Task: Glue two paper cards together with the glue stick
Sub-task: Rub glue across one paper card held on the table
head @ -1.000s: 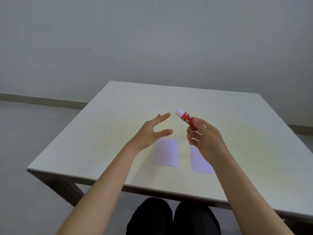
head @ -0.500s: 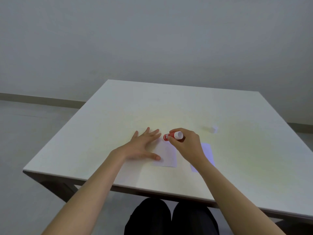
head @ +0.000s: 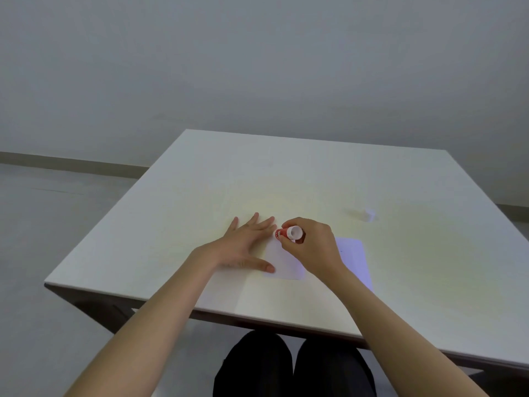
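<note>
Head view: the pale surface (head: 315, 173) fills the middle. 2 paper cards lie near its front edge: the left card (head: 284, 262) under both hands, the right card (head: 355, 256) at 3 o'clock of it, apart. The left hand (head: 246, 245) lies flat, fingers spread, thumb on the left card. The right hand (head: 312, 245) has its grip pinching the glue stick (head: 287, 232), tip down at that card's far edge. A small white cap (head: 369, 214) stands at 2 o'clock.
</note>
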{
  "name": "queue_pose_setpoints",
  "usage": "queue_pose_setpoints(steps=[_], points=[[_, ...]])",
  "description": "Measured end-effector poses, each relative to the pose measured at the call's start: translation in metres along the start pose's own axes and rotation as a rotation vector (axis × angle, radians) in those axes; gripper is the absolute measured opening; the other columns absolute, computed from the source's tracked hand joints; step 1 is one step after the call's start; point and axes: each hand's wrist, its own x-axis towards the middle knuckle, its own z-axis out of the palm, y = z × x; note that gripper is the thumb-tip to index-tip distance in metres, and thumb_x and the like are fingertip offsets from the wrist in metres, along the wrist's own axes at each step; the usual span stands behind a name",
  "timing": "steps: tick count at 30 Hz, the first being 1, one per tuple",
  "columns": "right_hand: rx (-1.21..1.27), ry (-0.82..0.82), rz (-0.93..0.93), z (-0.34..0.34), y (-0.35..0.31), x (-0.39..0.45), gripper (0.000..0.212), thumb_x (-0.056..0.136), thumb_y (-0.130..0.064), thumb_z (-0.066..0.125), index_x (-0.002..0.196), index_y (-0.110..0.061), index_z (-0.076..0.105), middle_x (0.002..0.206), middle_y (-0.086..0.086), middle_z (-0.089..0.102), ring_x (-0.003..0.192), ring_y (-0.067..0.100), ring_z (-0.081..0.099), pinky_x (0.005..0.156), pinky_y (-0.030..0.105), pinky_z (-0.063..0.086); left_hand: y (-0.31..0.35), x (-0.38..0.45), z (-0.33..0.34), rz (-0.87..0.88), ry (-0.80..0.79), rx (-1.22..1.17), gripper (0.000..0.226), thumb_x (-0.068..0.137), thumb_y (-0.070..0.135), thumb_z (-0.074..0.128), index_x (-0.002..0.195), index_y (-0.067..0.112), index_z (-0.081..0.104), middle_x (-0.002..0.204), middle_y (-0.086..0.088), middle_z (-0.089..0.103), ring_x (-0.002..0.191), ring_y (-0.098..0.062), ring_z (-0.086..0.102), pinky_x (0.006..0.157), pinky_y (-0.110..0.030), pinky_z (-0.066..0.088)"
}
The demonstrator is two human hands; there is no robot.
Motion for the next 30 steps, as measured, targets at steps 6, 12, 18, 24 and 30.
queue_pose_setpoints(steps=[6, 12, 18, 24, 30], points=[[0.022, -0.021, 0.015, -0.005, -0.002, 0.005, 0.010, 0.078, -0.022, 0.069, 0.080, -0.012, 0.071, 0.069, 0.004, 0.069, 0.063, 0.016, 0.054, 0.060, 0.028, 0.043, 0.001, -0.002, -0.003, 0.011, -0.016, -0.016, 0.094, 0.076, 0.056, 0.067, 0.150, 0.039, 0.010, 0.160, 0.015, -0.005, 0.146, -0.010, -0.017, 0.116, -0.049, -0.017], [0.037, -0.077, -0.003, -0.009, -0.006, 0.005, 0.012, 0.079, -0.020, 0.069, 0.087, -0.012, 0.071, 0.077, 0.004, 0.072, 0.069, 0.021, 0.059, 0.065, 0.031, 0.047, -0.001, 0.000, -0.004, -0.002, -0.042, 0.035, 0.092, 0.075, 0.058, 0.065, 0.148, 0.044, 0.010, 0.161, 0.013, -0.007, 0.147, -0.012, -0.017, 0.116, -0.050, -0.015], [0.051, -0.172, -0.055, -0.005, -0.011, -0.015, 0.017, 0.080, -0.026, 0.064, 0.073, -0.010, 0.067, 0.058, 0.007, 0.058, 0.052, 0.012, 0.042, 0.055, 0.031, 0.037, -0.003, 0.003, -0.002, -0.016, -0.042, 0.066, 0.093, 0.075, 0.062, 0.063, 0.149, 0.042, 0.010, 0.161, 0.012, -0.009, 0.147, -0.012, -0.017, 0.117, -0.048, -0.014], [0.081, -0.052, 0.103, -0.023, -0.003, 0.007, 0.012, 0.079, -0.025, 0.066, 0.074, -0.016, 0.072, 0.074, 0.004, 0.073, 0.070, 0.022, 0.062, 0.063, 0.032, 0.045, 0.000, 0.002, -0.006, -0.022, -0.068, 0.145, 0.097, 0.077, 0.063, 0.059, 0.151, 0.034, 0.003, 0.161, 0.009, -0.012, 0.147, -0.016, -0.017, 0.117, -0.050, -0.013], [-0.090, -0.080, -0.105, -0.011, -0.003, -0.014, 0.016, 0.081, -0.027, 0.064, 0.076, -0.012, 0.068, 0.064, 0.005, 0.066, 0.062, 0.023, 0.056, 0.062, 0.034, 0.046, -0.002, 0.003, -0.005, -0.025, -0.072, 0.120, 0.099, 0.075, 0.064, 0.061, 0.150, 0.036, 0.002, 0.160, 0.011, -0.013, 0.146, -0.013, -0.020, 0.117, -0.048, -0.015]])
